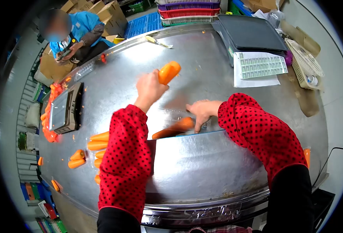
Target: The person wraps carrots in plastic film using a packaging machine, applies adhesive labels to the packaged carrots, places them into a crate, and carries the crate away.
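My left hand (150, 88) is closed around a thick orange carrot (169, 72), lifted over the metal table (202, 159). Lower down, my right hand (203, 110) has its thumb and fingers spread beside another carrot (175, 128). That carrot lies slanted in what looks like a clear plastic tray (167, 113), partly blurred. The thumb of my right hand points down near the carrot's thick end; whether it touches the tray I cannot tell. Several carrots (97, 145) lie in clear packaging left of my left sleeve, which hides some of them.
A scale (66, 108) stands at the left, near a red net bag of carrots (51, 112). A peeler-like tool (158, 42) lies at the far edge. Printed label sheets (262, 65) hang by a dark grey machine (253, 33). Another person (82, 35) sits at the upper left.
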